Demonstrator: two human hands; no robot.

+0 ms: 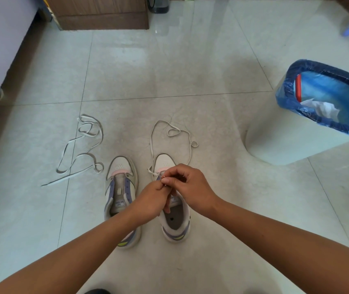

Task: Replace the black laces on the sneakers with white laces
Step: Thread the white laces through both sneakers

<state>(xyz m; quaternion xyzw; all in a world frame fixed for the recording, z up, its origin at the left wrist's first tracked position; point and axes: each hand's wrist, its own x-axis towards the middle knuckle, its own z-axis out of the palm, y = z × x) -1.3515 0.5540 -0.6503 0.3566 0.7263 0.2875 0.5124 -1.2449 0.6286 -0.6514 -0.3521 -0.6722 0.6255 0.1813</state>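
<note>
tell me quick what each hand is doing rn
Left hand: pinching the white lace at the right sneaker.
Right hand: pinching the same lace.

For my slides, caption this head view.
Both hands threading a white lace into the right sneaker.

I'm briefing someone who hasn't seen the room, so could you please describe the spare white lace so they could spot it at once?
Start from the two sneakers side by side on the pale tiled floor. The loose white lace lies in tangled loops on the tiles just left of the left sneaker, touching neither shoe. Unlike the other white lace, it runs into no sneaker, and no hand holds it.
</note>
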